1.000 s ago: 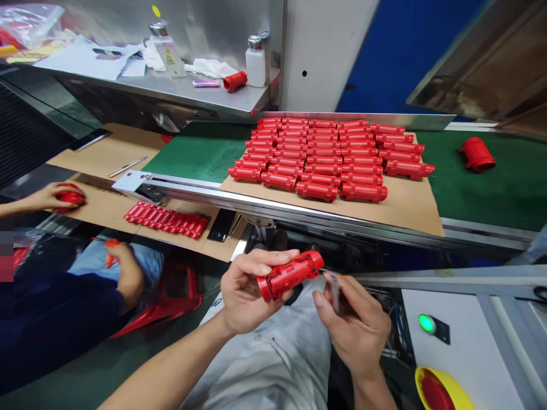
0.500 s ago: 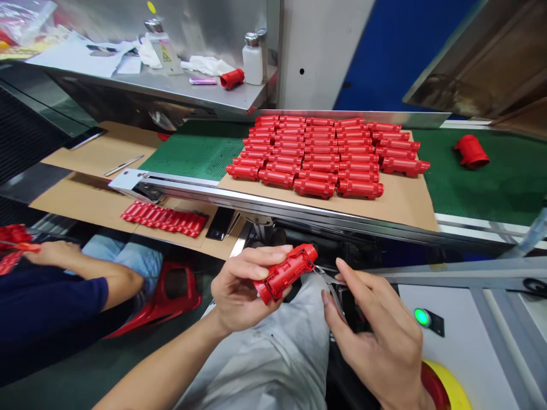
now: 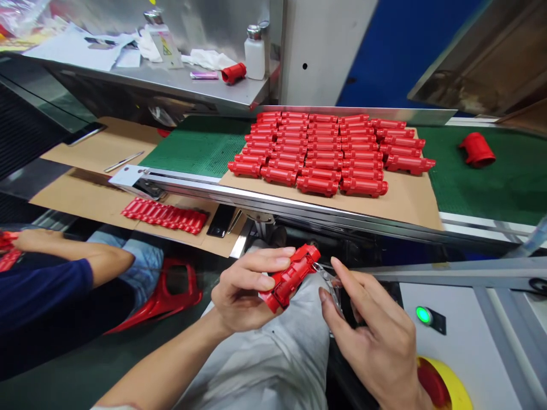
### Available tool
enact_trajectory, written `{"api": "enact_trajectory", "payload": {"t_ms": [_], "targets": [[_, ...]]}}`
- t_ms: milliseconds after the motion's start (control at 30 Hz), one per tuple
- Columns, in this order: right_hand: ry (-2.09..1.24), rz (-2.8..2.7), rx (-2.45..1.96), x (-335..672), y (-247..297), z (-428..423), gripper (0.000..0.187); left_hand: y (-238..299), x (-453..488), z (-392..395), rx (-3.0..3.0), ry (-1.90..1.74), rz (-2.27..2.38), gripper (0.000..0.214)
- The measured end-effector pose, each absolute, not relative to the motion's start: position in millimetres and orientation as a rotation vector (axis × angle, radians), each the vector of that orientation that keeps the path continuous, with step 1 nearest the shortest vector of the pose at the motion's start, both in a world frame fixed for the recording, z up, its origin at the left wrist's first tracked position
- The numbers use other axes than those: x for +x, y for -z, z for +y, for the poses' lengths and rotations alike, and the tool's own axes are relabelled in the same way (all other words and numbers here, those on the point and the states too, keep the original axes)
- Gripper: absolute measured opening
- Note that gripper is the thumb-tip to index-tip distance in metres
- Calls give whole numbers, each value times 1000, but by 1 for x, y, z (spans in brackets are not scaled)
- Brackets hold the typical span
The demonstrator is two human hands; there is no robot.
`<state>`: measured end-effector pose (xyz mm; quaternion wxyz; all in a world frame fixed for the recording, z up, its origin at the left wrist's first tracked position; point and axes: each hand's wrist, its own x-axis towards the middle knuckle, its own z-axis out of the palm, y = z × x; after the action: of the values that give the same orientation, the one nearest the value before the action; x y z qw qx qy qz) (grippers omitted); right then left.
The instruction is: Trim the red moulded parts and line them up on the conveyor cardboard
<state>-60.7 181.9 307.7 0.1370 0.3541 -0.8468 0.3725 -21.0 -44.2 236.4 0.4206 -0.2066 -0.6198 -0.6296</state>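
My left hand [image 3: 243, 287] is shut around a red moulded plastic part [image 3: 290, 278], tilted with its far end up. My right hand [image 3: 367, 330] holds small steel side cutters [image 3: 330, 285], and their tips reach the near end of the red part. The cutters' handles are mostly hidden by my fingers. Behind the conveyor rail, several rows of similar red parts [image 3: 320, 154] lie on a cardboard sheet [image 3: 410, 202]. Another batch of red parts [image 3: 164, 216] lies on the cardboard to the left.
A co-worker's arm in a dark blue sleeve [image 3: 55, 279] reaches in at the left, above a red stool [image 3: 164, 296]. A steel rail [image 3: 273, 199] runs before the green belt [image 3: 192, 148]. A green button [image 3: 424, 315] and yellow-rimmed stop button [image 3: 436, 381] sit lower right.
My right hand has brought the cutters closer to the red part, which has turned in my left hand. The co-worker's hand has moved left, toward the frame edge.
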Motion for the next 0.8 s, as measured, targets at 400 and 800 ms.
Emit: {"api": "enact_trajectory", "payload": {"t_ms": [400,800], "targets": [[-1119,-2428,1013,-59,-300,181,64,-234,-20,-44,-455,1510,-1580,57],[-1171,-2414,972,-59,-295,179,57,-230,-19,-41,-426,1526,-1612,62]]}}
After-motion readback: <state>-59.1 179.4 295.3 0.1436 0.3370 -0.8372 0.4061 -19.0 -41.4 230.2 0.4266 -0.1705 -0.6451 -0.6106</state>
